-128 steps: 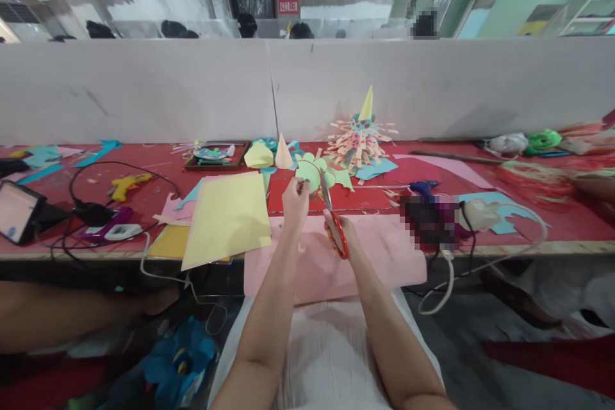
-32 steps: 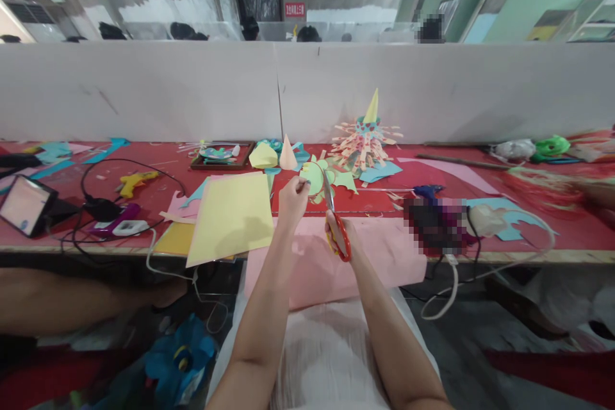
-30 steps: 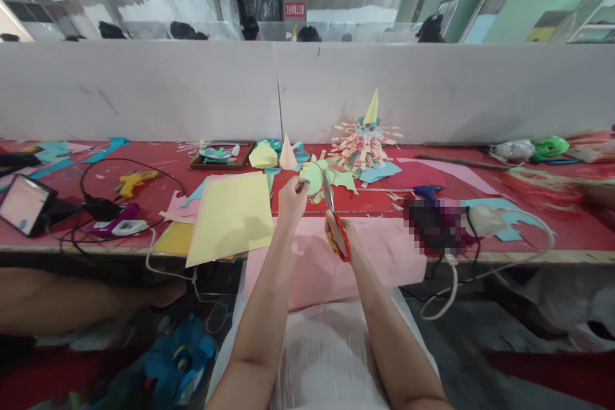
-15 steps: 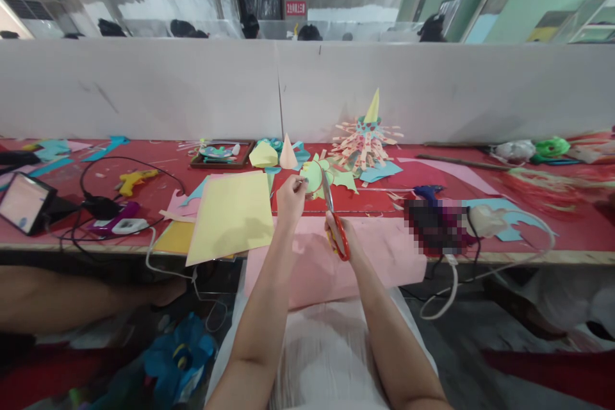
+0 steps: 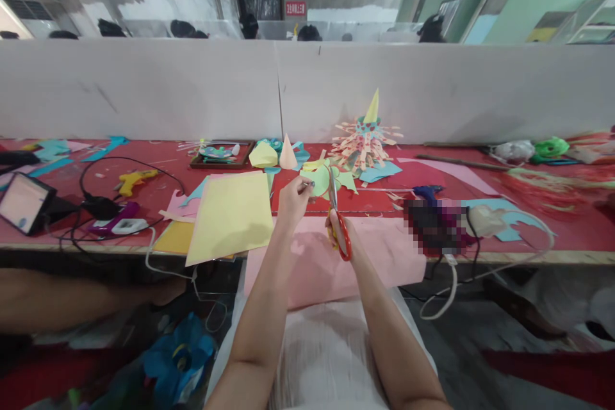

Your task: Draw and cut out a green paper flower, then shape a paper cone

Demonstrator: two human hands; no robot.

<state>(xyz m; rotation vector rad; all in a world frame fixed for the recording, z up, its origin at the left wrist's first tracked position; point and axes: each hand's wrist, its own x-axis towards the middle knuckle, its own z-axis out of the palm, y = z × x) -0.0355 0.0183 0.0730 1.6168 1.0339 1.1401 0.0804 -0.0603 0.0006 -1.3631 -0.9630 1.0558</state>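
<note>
Far left, on the red table (image 5: pixel 103 174), a yellow glue gun (image 5: pixel 137 182) lies well apart from the hands. Next come yellow sheets (image 5: pixel 230 221), their near corner jutting past the front edge, close beside the left forearm. A peach cone (image 5: pixel 287 155) stands just beyond the left hand (image 5: pixel 293 202), whose thumb and fingers pinch together on the left side of the green paper (image 5: pixel 319 178), in front of the person. And here are the scissors (image 5: pixel 333 192), clamped in the right hand (image 5: pixel 352 235), blades at the paper's right part; whether they're parted, I can't tell. They point away, long axis nearly straight ahead, tips leaning slightly left. Underneath, a pink sheet (image 5: pixel 314 269) spills over the front edge. Rightward, red tabletop stretches to a blue glue gun (image 5: pixel 426 192).
</note>
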